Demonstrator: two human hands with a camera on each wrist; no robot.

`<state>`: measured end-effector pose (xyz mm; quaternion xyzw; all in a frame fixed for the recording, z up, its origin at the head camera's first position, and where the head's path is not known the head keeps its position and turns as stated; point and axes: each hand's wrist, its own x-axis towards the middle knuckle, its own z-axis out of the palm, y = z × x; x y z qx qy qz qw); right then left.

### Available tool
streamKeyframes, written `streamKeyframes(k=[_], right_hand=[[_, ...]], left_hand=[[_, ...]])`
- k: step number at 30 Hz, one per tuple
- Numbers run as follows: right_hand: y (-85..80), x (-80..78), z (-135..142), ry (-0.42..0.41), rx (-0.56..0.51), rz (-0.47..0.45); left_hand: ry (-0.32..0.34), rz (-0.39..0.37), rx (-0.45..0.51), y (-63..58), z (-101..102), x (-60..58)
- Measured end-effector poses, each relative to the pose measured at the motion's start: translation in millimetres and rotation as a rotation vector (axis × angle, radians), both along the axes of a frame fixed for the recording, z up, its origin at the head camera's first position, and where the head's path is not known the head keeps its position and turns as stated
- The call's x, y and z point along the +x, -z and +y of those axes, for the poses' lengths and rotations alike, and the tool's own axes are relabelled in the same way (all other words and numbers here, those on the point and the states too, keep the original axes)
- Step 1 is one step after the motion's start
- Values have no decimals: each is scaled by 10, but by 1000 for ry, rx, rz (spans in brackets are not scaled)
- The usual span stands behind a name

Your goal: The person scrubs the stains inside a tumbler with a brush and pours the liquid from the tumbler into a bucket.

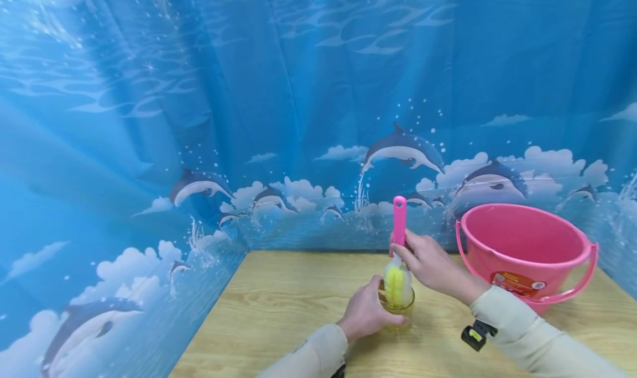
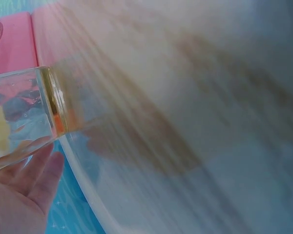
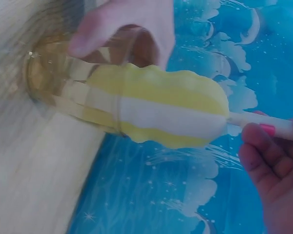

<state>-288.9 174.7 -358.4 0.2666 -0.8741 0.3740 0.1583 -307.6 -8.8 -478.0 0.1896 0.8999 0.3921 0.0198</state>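
my pale left sleeve point(image 1: 308, 358) enters at the bottom of the head view, and my right sleeve point(image 1: 542, 331) crosses from the lower right, a black device point(image 1: 474, 336) with a yellow patch at its cuff. ahead of the left cuff, my left grip point(image 1: 365, 311) is curled round a clear, amber-tinted glass point(image 1: 405, 315), thumb on the near side and fingers on the other, opened only as wide as the glass between them. the glass stands upright on the wood-grained surface point(image 1: 278, 295). a brush point(image 1: 397, 284) stands nearly upright in its mouth, the lower part of the yellow-and-white head inside and the rest above the rim. just above the head, my right grip point(image 1: 433, 259) is closed in a pinch on the brush, finger and thumb on the white neck where it meets the pink handle point(image 1: 400, 223), which points up past my knuckles. beyond the right sleeve, a pink bucket point(image 1: 522, 253) sits at the right of the surface, a red-orange label point(image 1: 517, 283) on its wall and its bail slung across the front; the sleeve hides part of its base. behind it all hangs a blue curtain point(image 1: 318, 107) printed with leaping dolphins, clouds and spray.
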Motion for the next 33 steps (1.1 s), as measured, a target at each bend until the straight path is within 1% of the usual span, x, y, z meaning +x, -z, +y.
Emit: streamKeyframes(k=[3,5,8,12,15,19,22,26,29,33], right_hand=[[46,-5,-19,-7,15,-8],[60,-15,-31,-14,22,3],[36,-29,-41,-16,12,28],[-26,-33,-46,-10,-20,48],[-21,-33,-57,-16,-32,22],[49,-45,-83,-22,-21,-19],[69,-55,-91,-15,-27,-2],[41,-55,-89,-1,-61,26],[36,-45,-92,-11,-80,-4],[69,-30,-107,-38,-74,-58]], left_hand=[[-6,11,-12,8,0,-8],[-11,12,-19,13,5,-11],[-14,23,-33,20,13,-15],[-10,18,-36,21,13,-14],[-11,4,-24,20,7,-14],[-15,5,-27,20,5,-14],[-11,6,-31,15,11,-15],[-7,9,-14,2,13,-8],[-13,13,0,2,6,-1],[-18,25,6,15,-5,2]])
